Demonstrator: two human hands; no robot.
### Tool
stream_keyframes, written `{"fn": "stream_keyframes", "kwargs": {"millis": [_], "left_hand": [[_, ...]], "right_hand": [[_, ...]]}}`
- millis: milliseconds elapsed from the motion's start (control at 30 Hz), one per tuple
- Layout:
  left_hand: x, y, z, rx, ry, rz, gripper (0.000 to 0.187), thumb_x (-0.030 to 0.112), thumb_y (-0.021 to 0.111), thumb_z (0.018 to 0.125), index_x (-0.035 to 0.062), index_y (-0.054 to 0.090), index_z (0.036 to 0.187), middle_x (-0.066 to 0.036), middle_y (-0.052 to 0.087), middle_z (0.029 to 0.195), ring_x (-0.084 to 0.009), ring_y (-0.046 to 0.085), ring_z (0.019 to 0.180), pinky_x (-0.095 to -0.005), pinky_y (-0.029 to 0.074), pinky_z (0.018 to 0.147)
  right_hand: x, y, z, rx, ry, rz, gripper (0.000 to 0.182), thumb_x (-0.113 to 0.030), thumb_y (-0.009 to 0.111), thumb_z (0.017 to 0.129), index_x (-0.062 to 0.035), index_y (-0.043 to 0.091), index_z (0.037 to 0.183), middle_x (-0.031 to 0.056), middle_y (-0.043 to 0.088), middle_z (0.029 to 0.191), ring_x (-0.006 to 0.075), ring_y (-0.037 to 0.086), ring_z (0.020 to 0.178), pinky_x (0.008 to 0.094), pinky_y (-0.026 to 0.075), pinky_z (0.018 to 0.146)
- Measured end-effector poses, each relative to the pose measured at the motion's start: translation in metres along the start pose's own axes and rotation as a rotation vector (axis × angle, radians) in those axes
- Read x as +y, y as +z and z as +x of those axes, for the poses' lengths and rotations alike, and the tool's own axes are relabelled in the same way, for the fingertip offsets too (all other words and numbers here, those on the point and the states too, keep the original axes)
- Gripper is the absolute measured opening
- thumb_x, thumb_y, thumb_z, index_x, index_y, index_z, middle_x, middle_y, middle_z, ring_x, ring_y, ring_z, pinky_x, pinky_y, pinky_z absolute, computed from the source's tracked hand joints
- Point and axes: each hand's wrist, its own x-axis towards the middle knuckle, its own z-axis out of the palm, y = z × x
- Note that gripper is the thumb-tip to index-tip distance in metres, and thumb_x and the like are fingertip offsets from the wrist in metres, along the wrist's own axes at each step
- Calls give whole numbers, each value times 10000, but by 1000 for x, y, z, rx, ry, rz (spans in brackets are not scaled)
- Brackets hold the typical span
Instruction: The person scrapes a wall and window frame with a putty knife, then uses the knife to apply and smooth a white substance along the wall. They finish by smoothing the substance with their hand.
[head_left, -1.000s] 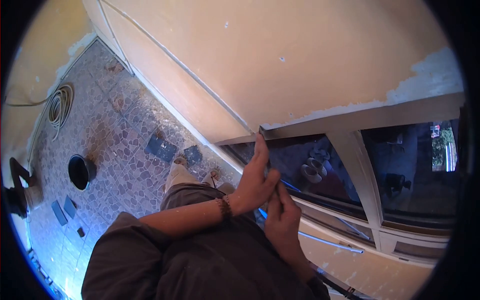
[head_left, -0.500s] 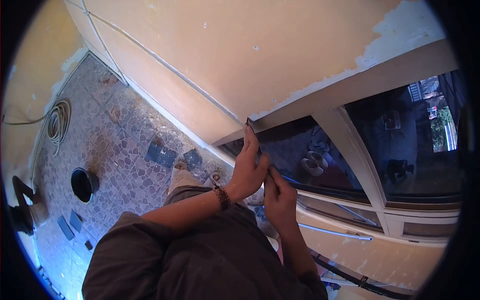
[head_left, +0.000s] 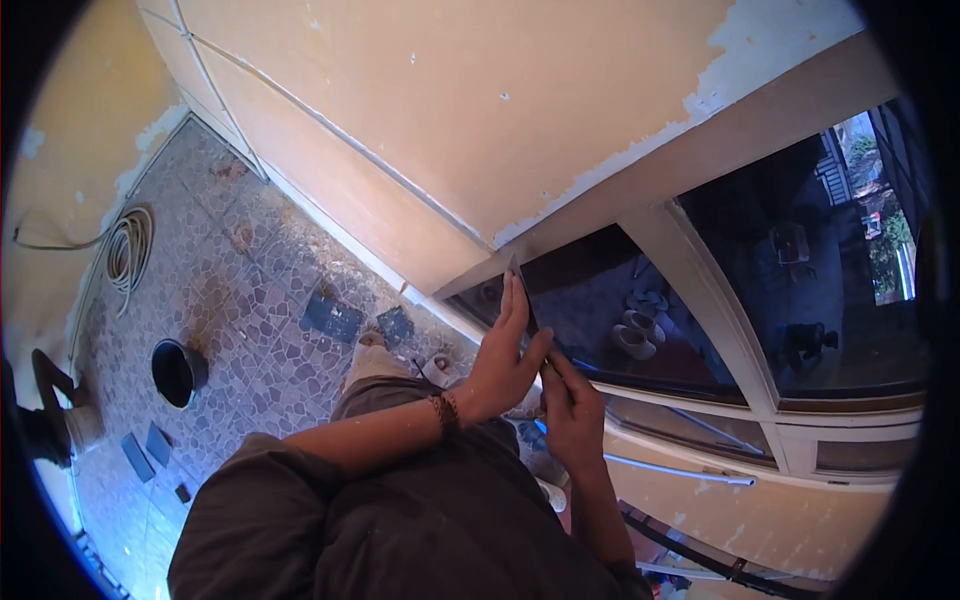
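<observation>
My right hand (head_left: 573, 410) is closed around the handle end of a scraper (head_left: 530, 315) with a thin dark blade. Along that blade my left hand (head_left: 508, 350) lies with fingers straight and together, its thumb near the right hand's fingers. The blade's tip points up at the pale window frame (head_left: 570, 240), just below the bottom corner of the orange wall (head_left: 400, 110). Whether the tip touches the frame cannot be made out. Part of the blade is hidden by my left fingers. A dark bracelet (head_left: 444, 412) circles my left wrist.
Dark window glass (head_left: 690, 350) with reflections lies to the right. On the stone-patterned floor (head_left: 255, 340) are a black bucket (head_left: 178, 373), a coiled hose (head_left: 128, 250) and flat dark pieces (head_left: 333, 316). A thin pipe (head_left: 690, 473) runs below the window. Bare plaster patches (head_left: 760, 50) mark the wall.
The scraper's tip has come off the wall's bottom corner and moved slightly down and right onto or over the window frame. Both hands shifted with it. The view has turned slightly.
</observation>
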Motion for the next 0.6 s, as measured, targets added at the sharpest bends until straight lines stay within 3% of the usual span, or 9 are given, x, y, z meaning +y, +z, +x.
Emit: {"fn": "stream_keyframes", "kwargs": {"millis": [133,300,400,467,600], "left_hand": [[-18,0,17,111,-85,-57,700,133,491,938,-88,70,1452,-339,240,1462,-380,285,1375,-362,302,1078],[-15,6,2,135,86,87,695,135,491,929,-94,90,1449,-353,322,1412,-390,375,1325,-354,355,1033],[-14,5,14,47,-138,-107,702,126,498,923,-91,88,1450,-351,292,1433,-371,313,1366,-348,311,1072],[-13,8,10,57,-94,-74,699,123,494,924,-90,88,1451,-350,289,1435,-360,300,1374,-344,301,1078],[2,16,-6,142,-10,-37,695,117,483,926,-88,78,1452,-354,317,1419,-343,332,1362,-343,316,1067]], "right_hand": [[-6,17,23,-24,-15,-32,293,-80,528,934,44,582,1194,249,650,1081,266,663,1005,314,494,843],[-11,6,9,-17,-73,-51,288,-78,521,937,46,583,1188,244,661,1043,286,673,971,316,502,810],[-9,4,8,-12,-47,-65,284,-75,518,938,48,585,1185,241,665,1026,282,681,936,321,505,792],[-1,7,8,1,1,-66,278,-71,518,937,49,589,1178,246,663,1019,281,684,920,323,507,782],[-6,-8,-4,-12,-135,-106,263,-70,529,933,45,605,1156,255,663,988,273,689,906,321,508,766]]}}
